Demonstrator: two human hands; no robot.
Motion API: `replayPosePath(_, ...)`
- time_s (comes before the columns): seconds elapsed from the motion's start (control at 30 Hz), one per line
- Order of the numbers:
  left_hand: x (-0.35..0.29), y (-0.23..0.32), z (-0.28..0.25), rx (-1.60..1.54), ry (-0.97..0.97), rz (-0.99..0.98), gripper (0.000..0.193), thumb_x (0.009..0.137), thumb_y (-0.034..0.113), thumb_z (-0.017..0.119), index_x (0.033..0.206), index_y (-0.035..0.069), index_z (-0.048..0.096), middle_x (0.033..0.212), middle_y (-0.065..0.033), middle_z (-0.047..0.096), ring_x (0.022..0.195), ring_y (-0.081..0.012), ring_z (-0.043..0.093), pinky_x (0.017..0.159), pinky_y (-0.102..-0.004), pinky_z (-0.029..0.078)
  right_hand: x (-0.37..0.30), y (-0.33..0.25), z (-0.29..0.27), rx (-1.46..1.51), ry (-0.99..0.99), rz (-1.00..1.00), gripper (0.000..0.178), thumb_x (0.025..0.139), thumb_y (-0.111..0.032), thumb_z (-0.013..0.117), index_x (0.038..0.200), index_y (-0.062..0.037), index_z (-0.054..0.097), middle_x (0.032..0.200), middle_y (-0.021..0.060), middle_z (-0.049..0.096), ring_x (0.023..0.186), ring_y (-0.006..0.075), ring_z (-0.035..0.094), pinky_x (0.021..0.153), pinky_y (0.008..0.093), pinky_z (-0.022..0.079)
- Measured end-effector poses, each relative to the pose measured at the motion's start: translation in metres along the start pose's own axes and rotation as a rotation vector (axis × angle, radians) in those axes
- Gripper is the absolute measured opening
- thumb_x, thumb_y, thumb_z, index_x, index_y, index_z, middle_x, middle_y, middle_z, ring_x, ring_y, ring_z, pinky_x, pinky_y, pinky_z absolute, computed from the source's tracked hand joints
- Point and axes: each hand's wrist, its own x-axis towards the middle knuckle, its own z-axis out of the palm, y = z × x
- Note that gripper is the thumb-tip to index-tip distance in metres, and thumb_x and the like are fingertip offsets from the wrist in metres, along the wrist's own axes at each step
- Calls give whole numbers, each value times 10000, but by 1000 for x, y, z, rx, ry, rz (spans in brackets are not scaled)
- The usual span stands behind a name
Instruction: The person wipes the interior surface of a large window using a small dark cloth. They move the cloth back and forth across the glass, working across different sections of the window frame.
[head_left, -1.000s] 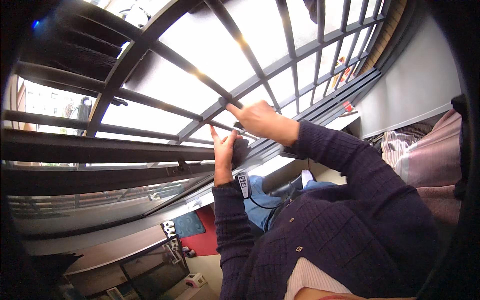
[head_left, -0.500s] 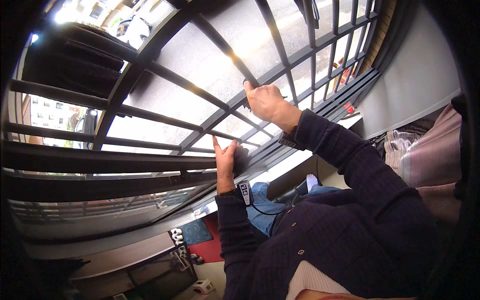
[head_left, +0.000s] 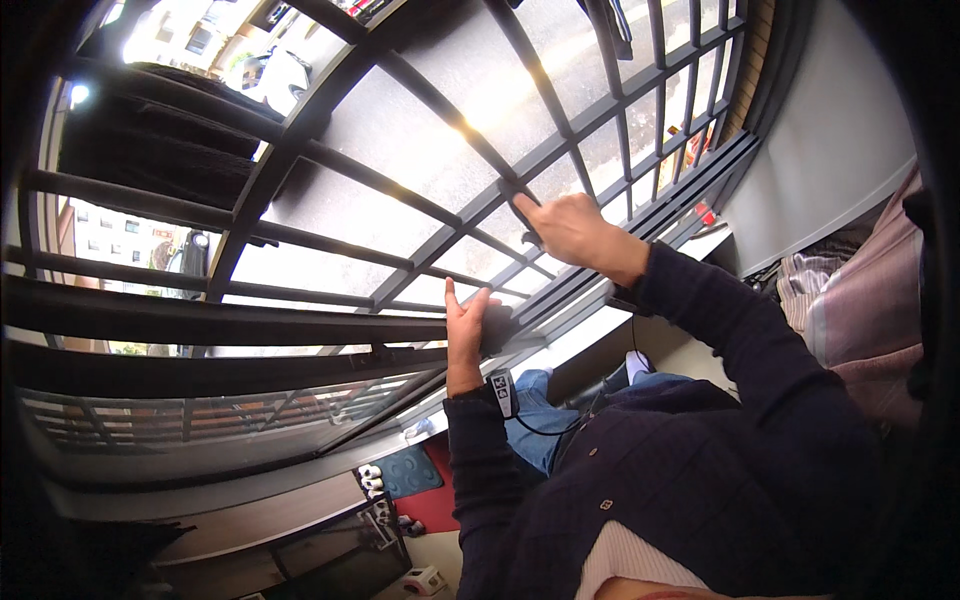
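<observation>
My right hand (head_left: 578,232) is closed at the dark window grille (head_left: 440,238), over a crossing of its bars. A dark piece (head_left: 516,190) sticks out by its thumb; whether it is cloth or a tool I cannot tell. My left hand (head_left: 466,335) stands upright against the end of the dark window sash frame (head_left: 250,325), index finger and thumb spread apart. A dark grey patch (head_left: 496,325) lies right beside that palm, and its kind is unclear. The other left fingers are partly hidden.
Below the grille runs the window track (head_left: 620,262). Black cloth (head_left: 160,140) hangs outside at the upper left. Pinkish fabric (head_left: 870,290) lies on the right. Down below are a blue mat (head_left: 408,470), shoes (head_left: 370,480) and a dark cabinet (head_left: 330,560).
My right hand has moved right and down along the bars, away from the spot it gripped. My left hand keeps its place at the sash end. The view has shifted slightly.
</observation>
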Motion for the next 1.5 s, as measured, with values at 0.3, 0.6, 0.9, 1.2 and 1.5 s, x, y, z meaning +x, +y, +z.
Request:
replayPosePath(0.3, -18, -16, -9, -31, 4, 4, 918, 944, 145, 636, 1548, 56, -50, 854, -166, 694, 706, -217, 688, 630, -331, 574, 32, 24, 7, 310, -53, 238, 701, 803, -134, 638, 1443, -72, 359, 895, 240, 694, 859, 397, 694, 781, 461, 540)
replayPosePath(0.6, -13, -11, 8, -50, -19, -15, 926, 937, 132, 638, 1549, 65, -53, 847, -160, 681, 737, -233, 688, 656, -353, 577, 6, 15, 1, 154, -86, 183, 636, 801, -103, 630, 1397, -51, 414, 758, 182, 694, 721, 326, 713, 653, 440, 555)
replayPosePath(0.9, -15, -10, 17, -33, -18, -31, 894, 942, 140, 638, 1555, 82, -10, 860, -167, 683, 713, -226, 677, 639, -352, 571, 13, 21, 5, 178, 20, 160, 597, 845, -96, 590, 1419, -87, 427, 806, 179, 717, 780, 319, 727, 704, 423, 558)
replayPosePath(1.2, -15, -19, 26, -37, -43, -75, 892, 936, 163, 659, 1551, 54, 24, 867, -156, 693, 742, -206, 683, 674, -314, 563, 16, 26, -6, 240, 89, 126, 594, 818, -110, 644, 1379, -87, 449, 749, 184, 691, 757, 338, 714, 666, 420, 550)
replayPosePath(1.5, -19, -8, 35, -53, -16, -78, 882, 933, 167, 664, 1543, 29, 43, 866, -154, 690, 739, -202, 681, 677, -306, 558, 9, 56, -30, -81, -12, 246, 596, 895, -80, 528, 1473, -64, 380, 839, 99, 727, 740, 211, 727, 657, 322, 556)
